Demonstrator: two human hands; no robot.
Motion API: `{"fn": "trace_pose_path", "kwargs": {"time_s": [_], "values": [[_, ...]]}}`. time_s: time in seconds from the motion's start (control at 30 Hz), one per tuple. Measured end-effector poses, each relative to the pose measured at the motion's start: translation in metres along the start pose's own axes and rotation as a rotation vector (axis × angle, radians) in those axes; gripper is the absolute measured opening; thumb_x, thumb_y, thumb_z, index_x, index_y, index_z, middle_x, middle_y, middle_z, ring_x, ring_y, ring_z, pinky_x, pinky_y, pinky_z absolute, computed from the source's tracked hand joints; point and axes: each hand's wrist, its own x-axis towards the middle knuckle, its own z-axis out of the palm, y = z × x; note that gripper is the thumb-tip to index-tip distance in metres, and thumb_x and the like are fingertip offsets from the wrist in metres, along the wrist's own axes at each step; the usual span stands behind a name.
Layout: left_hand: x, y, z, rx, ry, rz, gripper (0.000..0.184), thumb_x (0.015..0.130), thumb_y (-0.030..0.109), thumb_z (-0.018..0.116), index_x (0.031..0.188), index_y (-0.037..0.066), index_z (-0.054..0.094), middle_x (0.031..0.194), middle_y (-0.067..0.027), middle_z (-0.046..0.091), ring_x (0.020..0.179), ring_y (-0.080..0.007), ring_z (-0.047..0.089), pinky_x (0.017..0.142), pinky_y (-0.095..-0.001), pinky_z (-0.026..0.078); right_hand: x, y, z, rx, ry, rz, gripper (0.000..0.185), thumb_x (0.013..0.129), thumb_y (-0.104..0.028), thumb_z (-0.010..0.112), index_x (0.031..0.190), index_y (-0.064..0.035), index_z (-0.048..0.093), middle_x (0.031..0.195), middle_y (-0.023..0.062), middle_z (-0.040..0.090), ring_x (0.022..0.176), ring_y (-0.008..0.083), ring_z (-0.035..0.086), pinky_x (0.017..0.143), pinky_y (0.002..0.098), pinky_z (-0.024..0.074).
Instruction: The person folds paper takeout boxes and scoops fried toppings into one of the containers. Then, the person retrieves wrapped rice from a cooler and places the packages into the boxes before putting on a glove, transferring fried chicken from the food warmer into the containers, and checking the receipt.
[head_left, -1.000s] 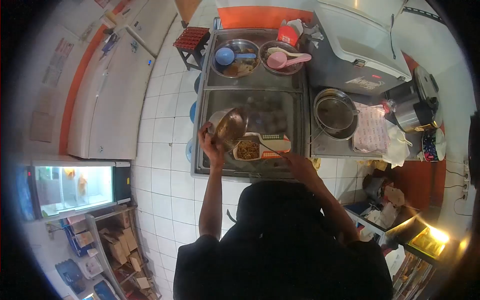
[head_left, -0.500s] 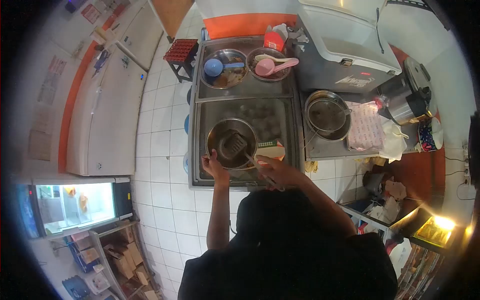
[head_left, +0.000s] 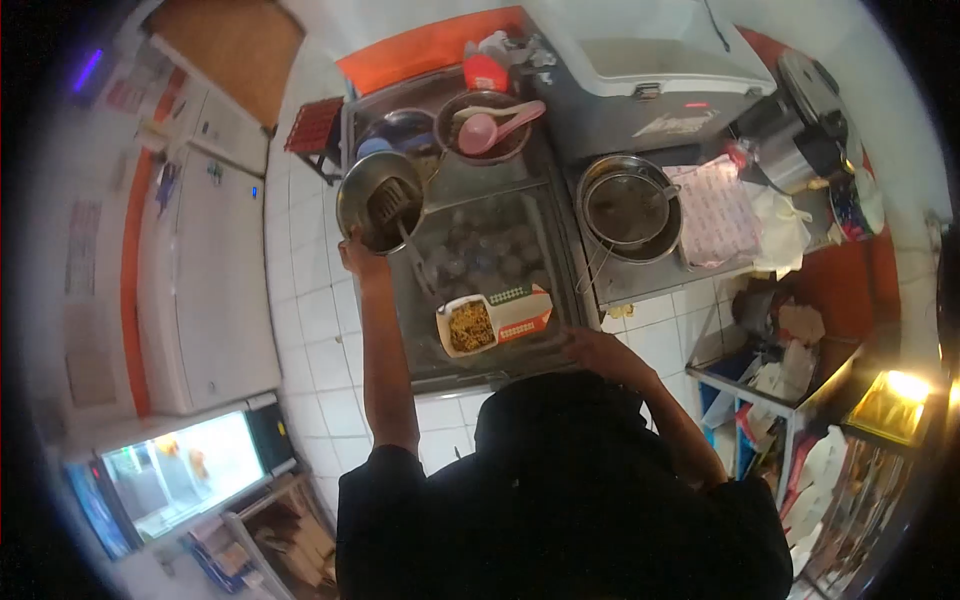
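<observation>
My left hand (head_left: 360,255) grips the rim of a metal bowl (head_left: 352,205) at the far left of the counter. A slotted spatula (head_left: 390,202) rests in that bowl, its handle sticking out toward the food box. The open paper box (head_left: 518,318) lies on the glass counter top (head_left: 400,345), with noodle-like food (head_left: 470,326) in its left part. My right hand (head_left: 592,350) is just right of the box at the counter's near edge; its fingers are blurred, and whether they are apart is unclear.
Behind stand a bowl with a pink ladle (head_left: 478,133) and a partly covered bowl with a blue ladle (head_left: 373,147). Right are a strainer over a metal bowl (head_left: 627,208), a paper stack (head_left: 718,215) and a large cooler (head_left: 660,105). A red-topped stool (head_left: 315,127) stands at the far left.
The bowl has moved away and left with my left hand, uncovering the food box. My right hand has let go of the spatula and moved right. The whole view has turned.
</observation>
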Motion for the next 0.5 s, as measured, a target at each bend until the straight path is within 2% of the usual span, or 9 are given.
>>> {"fn": "trace_pose_path", "kwargs": {"time_s": [0.07, 0.1, 0.17, 0.23, 0.3, 0.33, 0.37, 0.43, 0.5], "values": [[0.031, -0.009, 0.012, -0.256, -0.073, -0.049, 0.024, 0.089, 0.012, 0.058, 0.109, -0.001, 0.055, 0.112, -0.0181, 0.055, 0.104, -0.0346, 0.055, 0.085, -0.0498, 0.053, -0.005, 0.017, 0.002, -0.251, -0.002, 0.097, 0.045, 0.092, -0.03, 0.054, 0.128, -0.0027, 0.049, 0.112, 0.0123, 0.065, 0.1, 0.0262, 0.064, 0.086, 0.034, 0.0493], [0.052, -0.019, 0.01, -0.238, -0.098, -0.054, 0.024, 0.089, 0.012, 0.058, 0.109, -0.001, 0.055, 0.112, -0.0181, 0.055, 0.104, -0.0346, 0.055, 0.085, -0.0498, 0.053, -0.007, 0.017, 0.003, -0.227, 0.017, 0.1, 0.045, 0.092, -0.03, 0.054, 0.128, -0.0027, 0.049, 0.112, 0.0123, 0.065, 0.1, 0.0262, 0.064, 0.086, 0.034, 0.0493], [0.104, -0.045, -0.01, 0.273, -0.201, 0.213, 0.03, 0.092, 0.017, 0.054, 0.111, -0.006, 0.055, 0.113, -0.02, 0.055, 0.107, -0.0341, 0.055, 0.086, -0.0483, 0.053, -0.009, 0.014, 0.003, -0.221, 0.045, 0.165, 0.045, 0.089, -0.027, 0.058, 0.125, -0.001, 0.051, 0.106, 0.0117, 0.067, 0.101, 0.0284, 0.063, 0.086, 0.0373, 0.0491], [0.109, -0.041, -0.007, 0.526, -0.234, 0.355, 0.034, 0.093, 0.02, 0.052, 0.111, -0.008, 0.055, 0.114, -0.021, 0.056, 0.108, -0.0339, 0.055, 0.087, -0.0476, 0.052, 0.012, 0.057, 0.018, -0.219, 0.051, 0.156, 0.044, 0.089, -0.033, 0.057, 0.121, -0.0025, 0.054, 0.103, 0.0159, 0.066, 0.1, 0.0326, 0.063, 0.086, 0.0414, 0.049], [0.081, -0.025, -0.004, -0.064, -0.081, -0.049, 0.031, 0.091, 0.018, 0.055, 0.109, -0.007, 0.058, 0.109, -0.0178, 0.06, 0.106, -0.032, 0.057, 0.086, -0.047, 0.053, 0.023, 0.06, 0.02, -0.241, 0.029, 0.142, 0.045, 0.09, -0.039, 0.057, 0.118, -0.004, 0.056, 0.101, 0.0201, 0.066, 0.099, 0.0368, 0.062, 0.085, 0.0454, 0.0488], [0.096, -0.031, -0.026, -0.067, -0.065, -0.04, 0.031, 0.091, 0.018, 0.055, 0.109, -0.007, 0.058, 0.109, -0.0178, 0.06, 0.106, -0.032, 0.057, 0.086, -0.047, 0.053, 0.025, 0.063, 0.02, -0.205, 0.045, 0.102, 0.042, 0.089, -0.035, 0.058, 0.116, -0.0029, 0.058, 0.098, 0.0194, 0.066, 0.095, 0.035, 0.064, 0.082, 0.0427, 0.0495], [0.132, -0.05, -0.067, 0.429, -0.11, 0.217, 0.03, 0.09, 0.017, 0.056, 0.108, -0.007, 0.059, 0.107, -0.0169, 0.061, 0.103, -0.0319, 0.058, 0.084, -0.0468, 0.054, 0.024, 0.057, 0.019, -0.164, 0.063, 0.064, 0.039, 0.089, -0.032, 0.059, 0.114, -0.0019, 0.06, 0.095, 0.0186, 0.067, 0.092, 0.0332, 0.065, 0.08, 0.04, 0.0502], [0.175, -0.075, -0.11, 0.94, -0.147, 0.474, 0.029, 0.089, 0.016, 0.056, 0.107, -0.007, 0.06, 0.106, -0.0159, 0.062, 0.1, -0.0319, 0.06, 0.081, -0.0465, 0.055, 0.019, 0.034, 0.008, -0.237, 0.095, 0.074, 0.038, 0.089, -0.031, 0.059, 0.113, -0.0019, 0.06, 0.094, 0.0189, 0.067, 0.091, 0.0337, 0.065, 0.079, 0.0393, 0.0504], [0.184, -0.076, -0.127, 0.641, 0.042, 0.278, 0.023, 0.088, 0.013, 0.057, 0.103, -0.005, 0.06, 0.106, -0.017, 0.062, 0.094, -0.0303, 0.061, 0.076, -0.0468, 0.056, 0.015, 0.038, -0.001, -0.385, 0.089, 0.019, 0.037, 0.089, -0.031, 0.059, 0.113, -0.0023, 0.06, 0.097, 0.0187, 0.067, 0.092, 0.0339, 0.065, 0.08, 0.0395, 0.0502]]}}
